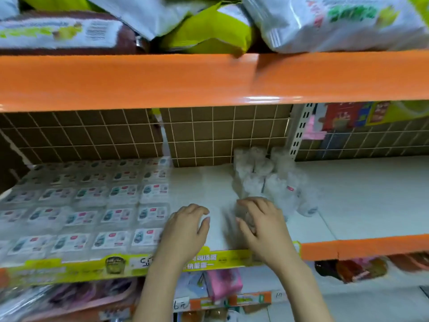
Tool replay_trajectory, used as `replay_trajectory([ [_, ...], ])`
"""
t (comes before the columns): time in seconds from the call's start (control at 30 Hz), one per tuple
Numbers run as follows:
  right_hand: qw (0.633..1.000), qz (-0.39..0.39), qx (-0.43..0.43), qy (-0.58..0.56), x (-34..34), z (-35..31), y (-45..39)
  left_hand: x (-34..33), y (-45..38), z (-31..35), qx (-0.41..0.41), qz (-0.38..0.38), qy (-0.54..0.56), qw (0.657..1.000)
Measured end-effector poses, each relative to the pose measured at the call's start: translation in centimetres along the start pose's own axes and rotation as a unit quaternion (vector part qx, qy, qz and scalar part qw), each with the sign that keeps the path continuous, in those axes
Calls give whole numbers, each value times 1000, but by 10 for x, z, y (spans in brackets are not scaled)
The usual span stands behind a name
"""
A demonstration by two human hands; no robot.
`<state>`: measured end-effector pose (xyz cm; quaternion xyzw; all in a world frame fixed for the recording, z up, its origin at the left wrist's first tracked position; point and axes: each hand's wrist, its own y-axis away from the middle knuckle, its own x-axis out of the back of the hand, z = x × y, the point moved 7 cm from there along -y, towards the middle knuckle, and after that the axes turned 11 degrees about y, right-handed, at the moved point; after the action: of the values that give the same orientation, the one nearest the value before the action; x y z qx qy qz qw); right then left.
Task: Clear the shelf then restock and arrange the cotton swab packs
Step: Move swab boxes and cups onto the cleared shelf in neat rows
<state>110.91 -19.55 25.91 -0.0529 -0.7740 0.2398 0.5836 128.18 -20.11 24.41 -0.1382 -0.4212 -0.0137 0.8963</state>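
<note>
Evidently both hands are working on the white middle shelf (pixel 371 196) of an orange-edged store rack, in the gap between stock already laid down and stock still waiting. The left hand (pixel 188 225) lies palm down on the bare shelf board with its fingers loosely curled under and nothing in them. Just to its left begins the block of flat clear-plastic cotton swab packs with printed labels (pixel 97 205), laid face up in straight rows and columns running from the shelf's front lip back to the brown gridded back panel (pixel 220 133). They lie this way, I judge, so each label reads from the aisle and the rows stay square.

The right hand (pixel 257 219) is curled over a small clear pack (pixel 243 214) that is motion-blurred; it seems to hold it against the shelf, though the exact grip is hard to tell. Beyond its fingertips and slightly to its right sits a loose heap of clear, whitish packs (pixel 267 180), tumbled at mixed angles, some upright against the back panel, so no common long axis can be read there.

The laid packs look roughly rectangular, labels running side to side, parallel to the yellow price strip (pixel 216 257) under both wrists.
</note>
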Motion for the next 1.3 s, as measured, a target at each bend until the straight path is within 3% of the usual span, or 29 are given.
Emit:
replay_trajectory([
  [0.53,1000,-7,-9,2,20,50,-24,-6,-44,35,-26,58,9,998],
  [0.73,1000,-15,-12,-1,42,126,-18,-45,-62,89,-39,99,4,994],
  [0.93,999,-28,-14,-10,83,247,12,-108,-73,173,-19,141,13,990],
  [1.1,999,-41,-29,-21,99,324,31,-170,-76,246,-29,105,-1,994],
  [1.3,996,-70,-31,-40,88,352,46,-191,-77,260,0,63,-24,998],
])
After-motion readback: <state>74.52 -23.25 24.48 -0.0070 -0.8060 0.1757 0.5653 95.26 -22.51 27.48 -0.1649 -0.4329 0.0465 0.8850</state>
